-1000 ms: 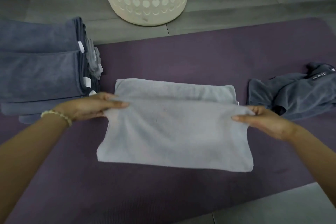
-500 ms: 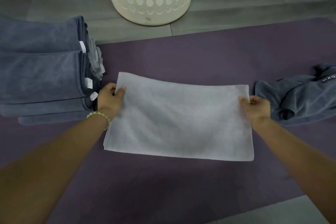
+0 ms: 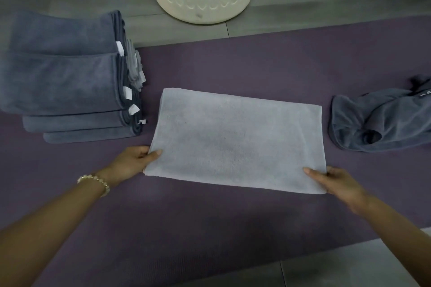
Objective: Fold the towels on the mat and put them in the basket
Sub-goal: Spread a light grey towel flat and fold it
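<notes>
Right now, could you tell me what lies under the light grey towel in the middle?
The purple mat shows all round the light grey towel, which lies on it. The left hand and right hand pinch its near corners, thumbs on top; anything else beneath is covered.

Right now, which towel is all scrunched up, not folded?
The dark grey towel at the right of the mat; the light towel and the stack lie folded flat.
</notes>
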